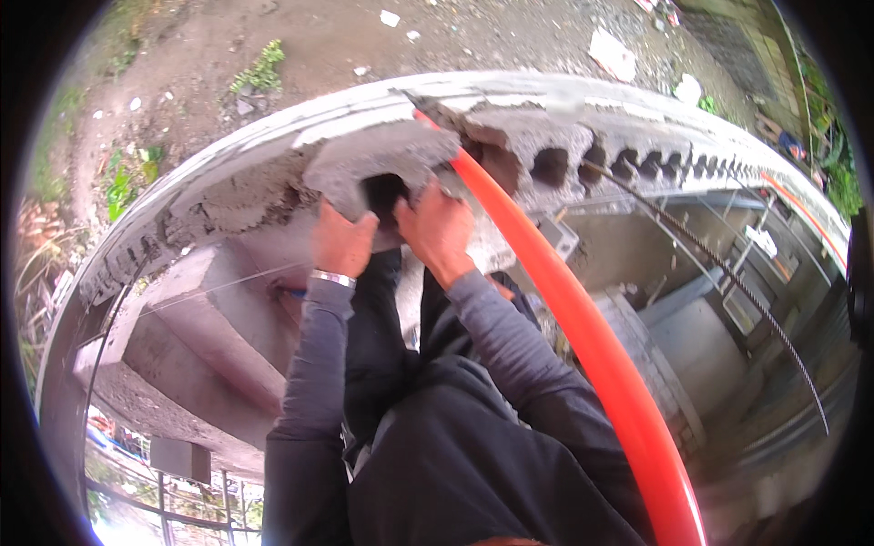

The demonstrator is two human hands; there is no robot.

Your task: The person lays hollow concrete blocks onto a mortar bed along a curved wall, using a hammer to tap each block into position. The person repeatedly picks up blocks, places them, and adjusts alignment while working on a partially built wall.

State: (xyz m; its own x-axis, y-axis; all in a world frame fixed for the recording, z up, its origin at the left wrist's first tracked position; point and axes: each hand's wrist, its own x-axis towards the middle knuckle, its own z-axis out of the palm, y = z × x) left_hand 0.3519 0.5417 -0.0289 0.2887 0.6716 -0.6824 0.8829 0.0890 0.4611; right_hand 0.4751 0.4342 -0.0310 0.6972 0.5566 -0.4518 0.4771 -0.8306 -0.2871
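Concrete block [373, 155] lies at the top of the hollow-block wall [655, 127], viewed from my remote post, an orange tube [583, 318] passing its right corner. My left hand [346, 238] and right hand [439, 227] hold the block's near side, fingertips partly hidden. Seating it appears underway, I judge; the next move calls for even, level pressure.

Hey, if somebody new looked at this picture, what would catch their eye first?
Probably the bright orange pipe, curving from the wall at top centre down to the lower right. Next, the left hand and right hand gripping a rough gray block above centre, then the thin ribbed rod at right.
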